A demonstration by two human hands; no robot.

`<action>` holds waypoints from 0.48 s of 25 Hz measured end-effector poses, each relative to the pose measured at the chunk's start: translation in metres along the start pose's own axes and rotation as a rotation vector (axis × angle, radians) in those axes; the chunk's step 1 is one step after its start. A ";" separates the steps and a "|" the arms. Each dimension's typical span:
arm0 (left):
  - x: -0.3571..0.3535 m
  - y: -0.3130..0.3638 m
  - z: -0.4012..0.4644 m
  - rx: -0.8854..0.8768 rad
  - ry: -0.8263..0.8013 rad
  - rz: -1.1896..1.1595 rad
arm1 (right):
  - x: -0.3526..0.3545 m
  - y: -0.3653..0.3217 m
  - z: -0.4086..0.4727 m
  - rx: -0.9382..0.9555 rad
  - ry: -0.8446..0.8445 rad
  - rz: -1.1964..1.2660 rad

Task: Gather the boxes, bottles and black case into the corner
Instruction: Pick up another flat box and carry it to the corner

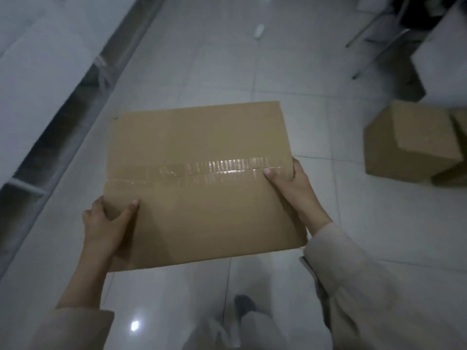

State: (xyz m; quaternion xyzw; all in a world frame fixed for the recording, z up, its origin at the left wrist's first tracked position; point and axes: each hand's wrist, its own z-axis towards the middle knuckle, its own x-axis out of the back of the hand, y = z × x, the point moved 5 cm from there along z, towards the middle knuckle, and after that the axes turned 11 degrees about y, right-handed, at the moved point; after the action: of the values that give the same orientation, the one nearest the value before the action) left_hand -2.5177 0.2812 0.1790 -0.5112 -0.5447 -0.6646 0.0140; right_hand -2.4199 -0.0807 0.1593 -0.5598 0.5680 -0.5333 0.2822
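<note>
Cardboard makes up everything of the task that can be counted: one large flat box [202, 183] held in the air over the floor [303, 46], and at the right edge one smaller box [406, 142] standing on the tiles, with a sliver of a second box [458, 152] just behind it, cut off by the frame. One strip of clear tape [214, 169] is seen across the held box's top seam.

Two hands are counted. The left hand [106, 221] grips the box's near left edge, thumb laid on top, while the other fingers [94, 210] are curled round the edge and mostly hidden beneath. The right hand [288, 183] grips the right edge beside the tape, thumb pressed on top, remaining fingers wrapped over the side. Pale sleeves [353, 286] cover both forearms.

Below the box, one dark shoe [243, 303] and a light trouser leg are made out; anything further is blocked by the box. Dark metal legs [374, 39] of some furniture are seen at upper right, blurred and cropped. One small white object [259, 31] lies on the far tiles, too blurred to be identified. A grey ledge [50, 137] runs along the left.
</note>
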 end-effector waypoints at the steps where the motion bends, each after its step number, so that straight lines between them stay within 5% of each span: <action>1: -0.014 0.021 0.000 -0.031 -0.031 0.000 | 0.022 -0.004 0.008 -0.004 0.043 0.010; 12: -0.146 0.229 0.000 -0.445 -0.326 -0.014 | 0.179 -0.026 0.076 -0.084 0.425 0.045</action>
State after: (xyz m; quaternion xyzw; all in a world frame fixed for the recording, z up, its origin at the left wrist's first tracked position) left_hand -2.3161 0.1099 0.2405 -0.5981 -0.3838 -0.6771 -0.1911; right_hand -2.3803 -0.2654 0.2120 -0.4335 0.6487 -0.6087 0.1443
